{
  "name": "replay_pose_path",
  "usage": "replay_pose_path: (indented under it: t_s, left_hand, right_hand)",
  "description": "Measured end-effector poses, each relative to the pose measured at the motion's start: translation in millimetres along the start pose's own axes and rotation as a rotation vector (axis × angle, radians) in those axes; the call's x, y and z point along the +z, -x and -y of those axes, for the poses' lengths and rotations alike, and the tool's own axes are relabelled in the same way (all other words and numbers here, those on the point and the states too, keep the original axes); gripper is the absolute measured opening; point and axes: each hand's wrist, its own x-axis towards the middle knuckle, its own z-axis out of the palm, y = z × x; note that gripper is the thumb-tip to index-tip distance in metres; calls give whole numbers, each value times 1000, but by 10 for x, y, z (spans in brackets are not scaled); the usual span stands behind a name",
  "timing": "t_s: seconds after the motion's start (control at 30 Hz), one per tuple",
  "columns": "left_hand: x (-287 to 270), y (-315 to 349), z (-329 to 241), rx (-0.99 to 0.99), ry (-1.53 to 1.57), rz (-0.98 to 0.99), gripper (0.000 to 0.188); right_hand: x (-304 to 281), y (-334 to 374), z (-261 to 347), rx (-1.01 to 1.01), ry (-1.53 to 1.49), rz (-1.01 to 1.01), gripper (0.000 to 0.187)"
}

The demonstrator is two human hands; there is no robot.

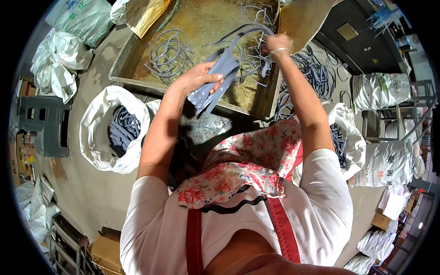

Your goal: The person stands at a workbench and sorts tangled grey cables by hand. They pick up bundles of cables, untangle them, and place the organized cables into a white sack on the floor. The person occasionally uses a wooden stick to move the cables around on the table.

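Observation:
My left hand [197,77] is wrapped round a bundle of flat blue-grey rubbery pieces [229,66], its thumb lying across the top. The bundle is tilted over the near edge of a shallow metal tray [137,83]. From it, long curved strips [250,28] run up and to the right toward my right hand [278,43]. That hand is closed at the tray's right side, with thin grey strands hanging below it. Its fingertips are partly hidden and a little blurred. Inside the tray lies a loose tangle of thin grey strands [168,54].
A white sack [91,133] holding grey pieces stands to the left, and another white sack [355,146] to the right. Grey strands [314,68] are heaped beside the tray's right wall. A grey plastic stool [50,126] and filled bags [68,55] stand farther left.

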Motion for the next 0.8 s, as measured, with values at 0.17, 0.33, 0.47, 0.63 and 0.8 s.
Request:
replay_pose_path:
  t_s: [0.17, 0.33, 0.47, 0.63, 0.8]
  left_hand:
    - [-46, 149, -10, -70, 15, -194, 21]
    - [-129, 55, -93, 168, 337, -504, 22]
    - [-400, 90, -83, 254, 639, -493, 28]
    - [-520, -156, -66, 433, 1002, -574, 24]
    - [-623, -157, -10, 472, 1069, -533, 25]
  right_hand:
    - [-1393, 111, -1023, 165, -319, -361, 33]
    - [-3523, 1062, -2662, -206, 252, -562, 28]
    - [-4169, 1800, -3224, 618, -113, -745, 45]
    - [-4109, 1965, -3664, 287, 914, -759, 63]
    - [-2558, 1353, -1945, 232, -480, 11, 42]
